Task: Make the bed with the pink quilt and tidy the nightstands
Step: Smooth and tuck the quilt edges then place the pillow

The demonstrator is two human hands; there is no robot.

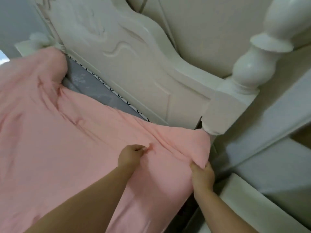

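The pink quilt (55, 132) covers most of the bed, wrinkled and bunched near the far corner. My left hand (130, 156) pinches a small fold of the quilt on top of the bed. My right hand (202, 176) grips the quilt's near corner at the bed's edge, close to the bedpost. A strip of grey patterned sheet (94, 88) shows uncovered between the quilt and the white carved headboard (134, 64).
A turned white bedpost (255, 64) stands at the right corner of the bed. White furniture (269, 165) sits just right of the bed, with a narrow dark gap between them. A pale wall lies behind.
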